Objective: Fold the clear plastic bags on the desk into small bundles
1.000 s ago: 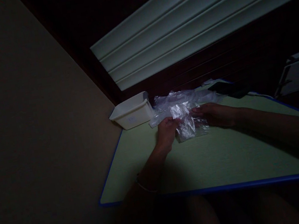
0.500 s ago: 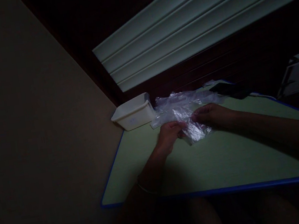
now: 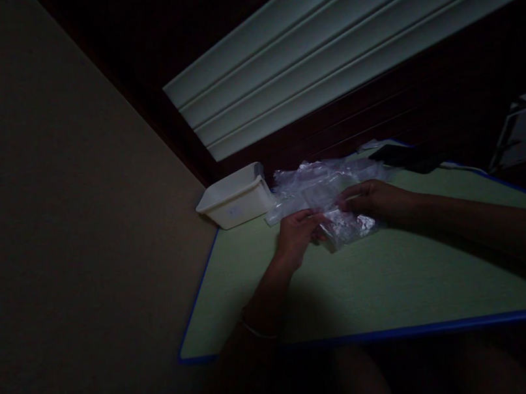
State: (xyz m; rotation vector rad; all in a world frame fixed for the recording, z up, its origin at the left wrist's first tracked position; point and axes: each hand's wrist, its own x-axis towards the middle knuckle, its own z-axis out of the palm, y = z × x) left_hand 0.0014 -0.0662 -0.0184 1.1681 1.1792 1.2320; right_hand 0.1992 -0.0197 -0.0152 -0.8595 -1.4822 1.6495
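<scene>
Between my two hands is a clear plastic bag (image 3: 346,227), crinkled and shiny, held just above the table. My left hand (image 3: 297,236) pinches its left side, thumb on top and fingers curled beneath. On the right side, my right hand (image 3: 367,200) grips the bag between thumb and fingers. Whether anything lies inside the bag I cannot tell in this dim light. Right behind it, a heap of clear plastic bags (image 3: 309,177) is spread over the back of the table.
The pale green table (image 3: 404,281) has a blue edge. A white plastic bin (image 3: 239,202) stands at its back left, by the wall (image 3: 73,219). Some dark flat item (image 3: 400,158) lies at the back right. Beyond the table is a slatted panel (image 3: 343,40).
The bag's upper part has tipped back and its glare has faded. Both hands keep their hold and have barely moved.
</scene>
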